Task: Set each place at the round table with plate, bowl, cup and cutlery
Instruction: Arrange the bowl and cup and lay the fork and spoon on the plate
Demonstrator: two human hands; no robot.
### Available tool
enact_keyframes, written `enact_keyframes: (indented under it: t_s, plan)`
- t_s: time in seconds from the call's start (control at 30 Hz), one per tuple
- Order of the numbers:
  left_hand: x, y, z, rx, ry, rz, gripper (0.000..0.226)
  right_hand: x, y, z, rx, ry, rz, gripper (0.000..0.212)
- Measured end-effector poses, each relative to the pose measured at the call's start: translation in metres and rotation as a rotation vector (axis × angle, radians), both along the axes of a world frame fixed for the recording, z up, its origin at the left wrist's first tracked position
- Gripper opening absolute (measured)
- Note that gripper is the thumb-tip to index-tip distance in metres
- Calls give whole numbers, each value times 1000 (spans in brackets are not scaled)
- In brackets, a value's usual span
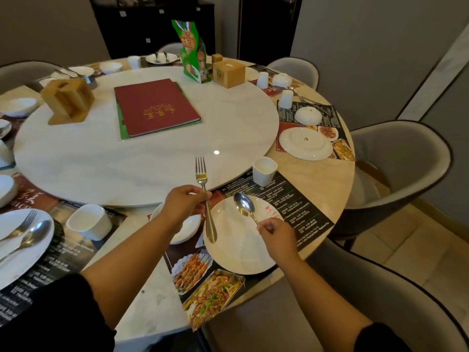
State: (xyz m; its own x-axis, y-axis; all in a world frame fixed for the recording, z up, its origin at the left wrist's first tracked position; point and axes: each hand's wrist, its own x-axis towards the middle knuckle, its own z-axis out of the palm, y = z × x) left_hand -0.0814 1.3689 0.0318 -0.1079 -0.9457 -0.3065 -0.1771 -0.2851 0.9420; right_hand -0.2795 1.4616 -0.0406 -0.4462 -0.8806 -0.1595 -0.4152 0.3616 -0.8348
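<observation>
My left hand (184, 205) pinches a fork (205, 196) by the middle of its handle, tines pointing away, above the left rim of a white plate (236, 252). My right hand (275, 233) pinches the handle of a spoon (245, 205), whose bowl hangs over the plate's far part. A white bowl (187, 228) sits left of the plate, partly hidden by my left wrist. A white cup (264, 171) stands upright beyond the plate on the menu placemat (299, 207).
A lazy Susan (127, 158) carries a red menu book (156, 106), wooden holders and a green bag. At the left is a place with plate, fork, spoon and a cup (88, 221). At the right lie an upside-down plate (305, 143), bowl and cup. Grey chairs ring the table.
</observation>
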Motion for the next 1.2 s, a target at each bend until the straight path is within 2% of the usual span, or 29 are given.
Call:
enact_keyframes:
  t_s: [0.1,0.27,0.57,0.77,0.93,1.13,1.2]
  plan:
    - [4,11,-3,34,-17,3,11,0,-3,-4,15,89,-13,11]
    - [4,21,-14,71,-74,-13,25,-6,-10,-11,33,152,-1,11]
    - [-17,40,-24,144,-48,-77,16,-7,-16,-16,63,276,79,16]
    - [-48,45,-40,300,-68,-108,21,-14,-12,-17,64,342,141,17]
    - [-66,53,-52,374,-21,-62,11,-20,-2,-12,-37,293,113,32]
    - [-76,54,-59,409,-27,-31,19,-46,26,-16,-260,326,74,23]
    - [-78,54,-62,408,-44,-20,21,-54,37,-18,-279,309,60,22]
